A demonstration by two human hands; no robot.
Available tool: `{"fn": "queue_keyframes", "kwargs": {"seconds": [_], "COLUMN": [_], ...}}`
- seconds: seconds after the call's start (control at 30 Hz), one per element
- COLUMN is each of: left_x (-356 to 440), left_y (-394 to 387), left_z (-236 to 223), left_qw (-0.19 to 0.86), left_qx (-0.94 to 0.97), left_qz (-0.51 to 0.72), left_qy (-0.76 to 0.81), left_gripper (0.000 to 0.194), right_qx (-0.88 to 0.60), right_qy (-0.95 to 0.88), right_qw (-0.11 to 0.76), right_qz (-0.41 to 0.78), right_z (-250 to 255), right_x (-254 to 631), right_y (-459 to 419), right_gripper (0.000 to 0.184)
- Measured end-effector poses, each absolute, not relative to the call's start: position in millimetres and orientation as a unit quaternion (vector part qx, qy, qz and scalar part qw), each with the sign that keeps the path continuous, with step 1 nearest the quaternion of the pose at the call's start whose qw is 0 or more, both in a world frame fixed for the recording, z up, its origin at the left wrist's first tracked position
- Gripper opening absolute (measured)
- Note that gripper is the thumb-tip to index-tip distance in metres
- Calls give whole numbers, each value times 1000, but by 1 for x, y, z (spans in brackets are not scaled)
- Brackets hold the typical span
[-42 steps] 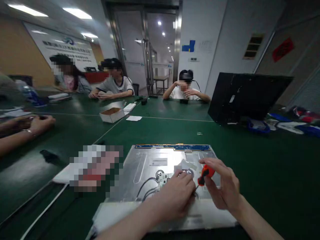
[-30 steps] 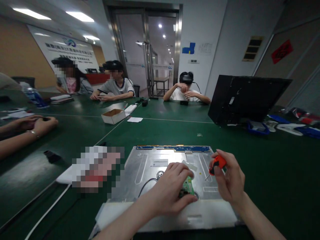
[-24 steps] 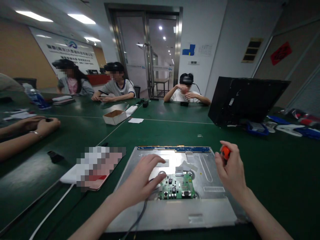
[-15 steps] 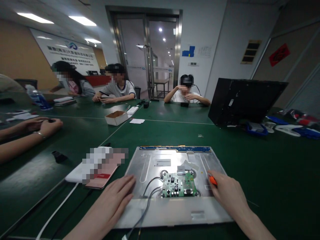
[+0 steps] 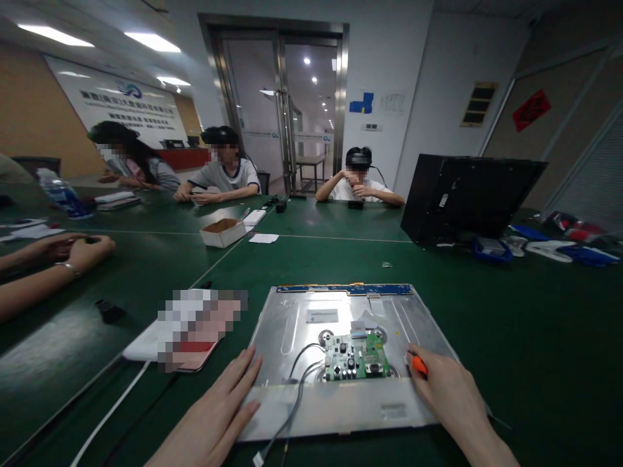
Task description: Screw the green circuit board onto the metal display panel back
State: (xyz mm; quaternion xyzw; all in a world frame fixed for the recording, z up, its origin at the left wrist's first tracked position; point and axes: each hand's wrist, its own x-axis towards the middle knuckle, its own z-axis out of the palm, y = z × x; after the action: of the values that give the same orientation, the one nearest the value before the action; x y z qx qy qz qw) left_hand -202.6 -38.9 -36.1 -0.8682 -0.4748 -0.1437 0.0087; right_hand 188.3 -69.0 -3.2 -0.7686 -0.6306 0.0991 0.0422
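A bare metal display panel (image 5: 282, 331) lies flat on the table in front of me, its back side up. A green circuit board (image 5: 357, 357) sits on its middle, and grey cables (image 5: 298, 395) run from the board over the panel's near edge. My left hand (image 5: 219, 402) rests along the panel's left edge, fingers stretched out. At the right edge, my right hand (image 5: 445, 386) is closed around a screwdriver (image 5: 419, 366) with an orange handle. Its thin shaft pokes out behind the hand; the rest is hidden in the palm.
Left of the panel lie a white device with a cable (image 5: 146, 344) and a pink phone-like item (image 5: 199, 357), partly pixelated. A small open box (image 5: 222, 235) stands farther back. A black monitor (image 5: 470, 198) stands at right. A co-worker's hands (image 5: 87, 253) are at left; several people sit opposite.
The panel has slid slightly to the right, with both hands keeping to its edges. My view has turned a little to the right. The screwdriver stays in my right hand.
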Motion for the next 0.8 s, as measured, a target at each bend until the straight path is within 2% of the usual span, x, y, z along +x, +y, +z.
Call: {"fn": "queue_keyframes", "kwargs": {"seconds": [0.17,0.3,0.43,0.8], "left_x": [-179,-152,-121,-58], "left_y": [-35,-30,-23,-10], "left_z": [-26,-17,-15,-14], "left_qw": [-25,-65,-100,-122], "left_qx": [-895,-913,-921,-937], "left_qz": [-146,-92,-65,-28], "left_qy": [-421,-392,-372,-326], "left_gripper": [56,59,58,63], "right_qx": [-779,-775,-768,-765], "right_qy": [-619,-625,-634,-634], "right_qw": [70,90,93,116], "right_qz": [72,20,-3,-1], "right_z": [2,0,-3,-19], "right_x": [197,212,232,286], "right_y": [-65,-54,-37,-31], "right_gripper": [37,42,40,31]}}
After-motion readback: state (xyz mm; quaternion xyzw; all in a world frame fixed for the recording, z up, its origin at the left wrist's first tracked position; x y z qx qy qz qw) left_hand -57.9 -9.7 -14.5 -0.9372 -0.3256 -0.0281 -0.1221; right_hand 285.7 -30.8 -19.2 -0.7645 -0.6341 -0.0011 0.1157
